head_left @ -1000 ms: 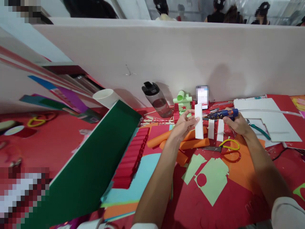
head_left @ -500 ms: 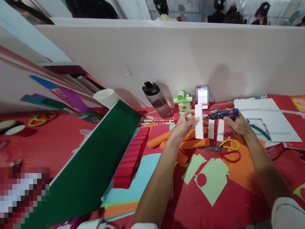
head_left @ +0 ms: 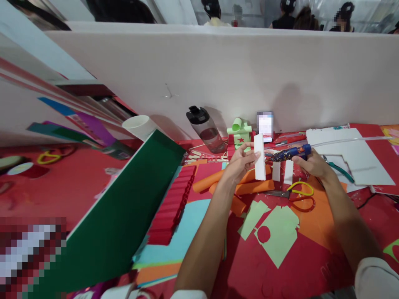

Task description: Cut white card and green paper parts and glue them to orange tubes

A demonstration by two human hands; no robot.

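Observation:
My left hand (head_left: 243, 162) pinches a narrow white strip (head_left: 259, 160), folded lengthwise by its look, and holds it upright above the table. My right hand (head_left: 311, 162) is closed around a blue glue gun (head_left: 288, 153) with a clear glue stick (head_left: 349, 141) trailing from its back end. The gun's nozzle points left, close to the strip's right edge; whether it touches cannot be made out. Below the gun lie two more white pieces (head_left: 288, 172). Scissors (head_left: 299, 193) with yellow and red handles rest just under them, beside orange paper rolls (head_left: 254, 187).
Light green paper scraps (head_left: 277, 236) lie in front. A green board (head_left: 124, 207) slants up at left beside a pleated red piece (head_left: 171, 207). At the back stand a bottle (head_left: 207, 131), a green paper model (head_left: 240, 133) and a phone (head_left: 265, 126). Pliers (head_left: 341, 171) lie right.
The glue gun in my right hand has shifted slightly down, its nozzle lower along the strip. The white strip in my left hand has turned a little.

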